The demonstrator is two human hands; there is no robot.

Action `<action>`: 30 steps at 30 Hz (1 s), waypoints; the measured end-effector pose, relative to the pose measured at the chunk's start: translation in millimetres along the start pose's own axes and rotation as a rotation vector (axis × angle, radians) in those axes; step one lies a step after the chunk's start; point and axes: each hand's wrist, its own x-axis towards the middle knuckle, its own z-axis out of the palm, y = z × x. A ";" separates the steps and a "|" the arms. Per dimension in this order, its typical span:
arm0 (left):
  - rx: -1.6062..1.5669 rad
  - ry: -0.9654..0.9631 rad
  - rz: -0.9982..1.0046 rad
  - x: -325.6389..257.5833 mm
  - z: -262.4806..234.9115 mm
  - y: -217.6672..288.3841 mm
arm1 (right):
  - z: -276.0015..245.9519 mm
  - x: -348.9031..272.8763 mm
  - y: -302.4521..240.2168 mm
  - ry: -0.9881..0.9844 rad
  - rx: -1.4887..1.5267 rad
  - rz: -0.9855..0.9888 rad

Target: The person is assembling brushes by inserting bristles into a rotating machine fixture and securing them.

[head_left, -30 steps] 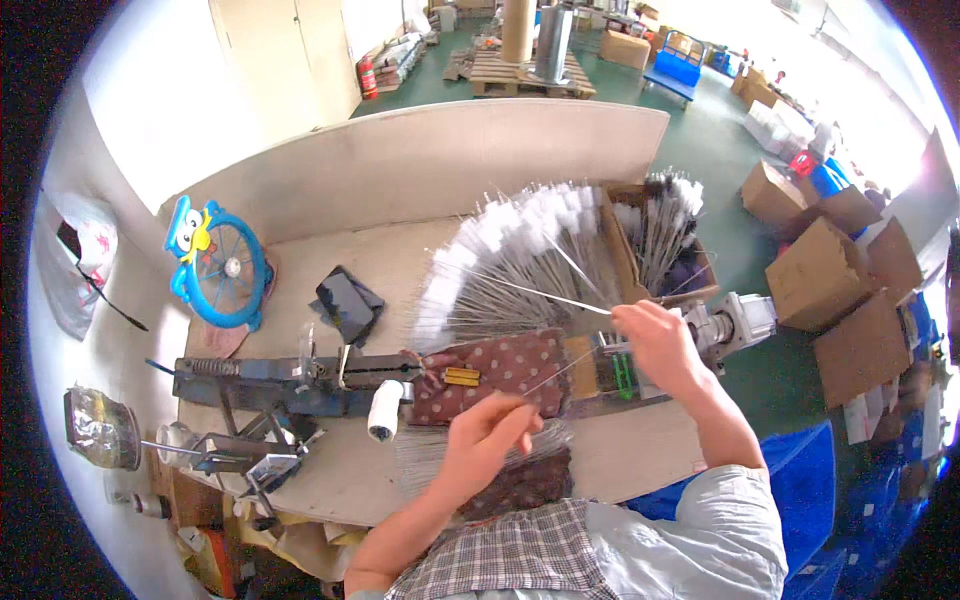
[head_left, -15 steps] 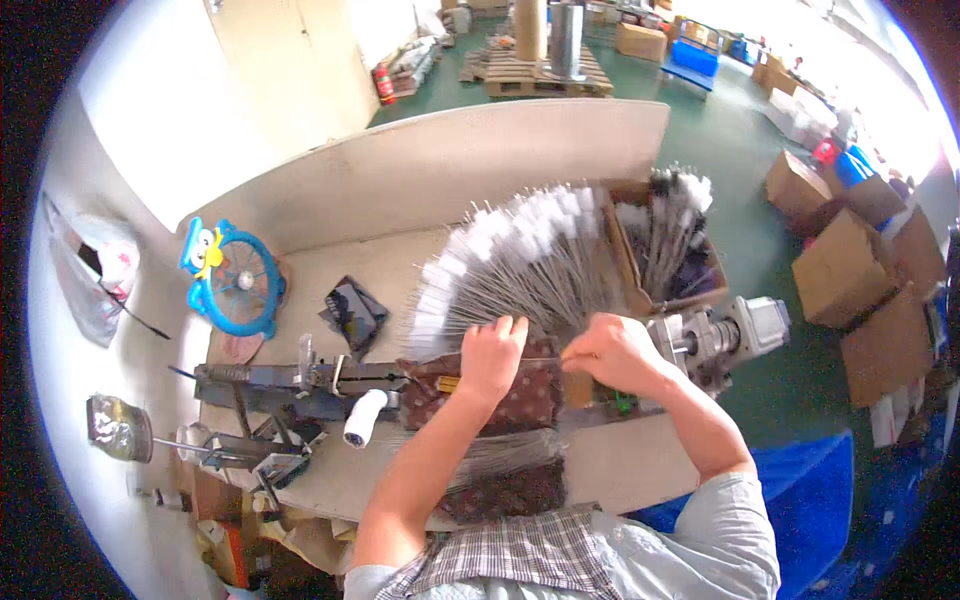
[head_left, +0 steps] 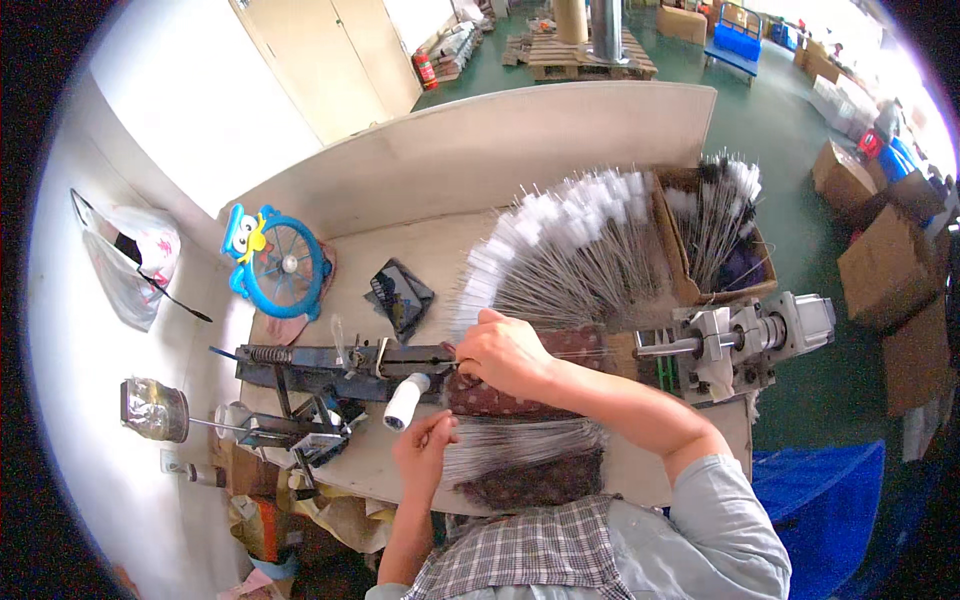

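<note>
My right hand (head_left: 503, 352) reaches across to the end of the black bench fixture (head_left: 310, 368), its fingertips pinched together there. Whatever they grip is hidden. Lower and nearer me, my left hand (head_left: 424, 452) is closed with curled fingers, just below the white-wrapped handle (head_left: 406, 402); I cannot make out anything in it. Under my right wrist lies a brown patterned cloth (head_left: 510, 397). A bundle of thin metal wires (head_left: 525, 447) rests on the cloth's near part. Behind, white-tipped wire brushes (head_left: 570, 235) are fanned out on the table.
A cardboard box (head_left: 725, 287) of brushes stands right of the fan. A motor unit with a shaft (head_left: 745, 345) sits at the table's right end. On the left are a blue toy-shaped fan (head_left: 285, 265) and a dark plastic packet (head_left: 400, 300). A board (head_left: 480, 150) closes the far edge.
My right hand has moved left from near the motor unit to the fixture's end. My left hand has drawn back toward me, below the white handle. The view has shifted left.
</note>
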 end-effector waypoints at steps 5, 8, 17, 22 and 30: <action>-0.462 0.047 -0.148 8.5 -12.2 16.1 | 13.4 10.2 -13.0 -0.066 -0.139 0.065; -0.949 -0.022 -0.374 23.0 3.2 39.2 | 12.1 9.2 -10.5 -0.083 -0.180 0.085; 0.246 -0.086 -0.114 43.2 24.6 -4.2 | 3.8 6.8 -11.9 -0.096 -0.242 0.031; -0.451 -0.106 -0.219 33.7 43.2 11.0 | -24.4 -27.4 -17.9 0.107 -0.147 -0.054; 0.082 -0.139 -0.061 39.2 46.1 -8.9 | 30.8 -65.6 11.5 -0.007 -0.044 0.137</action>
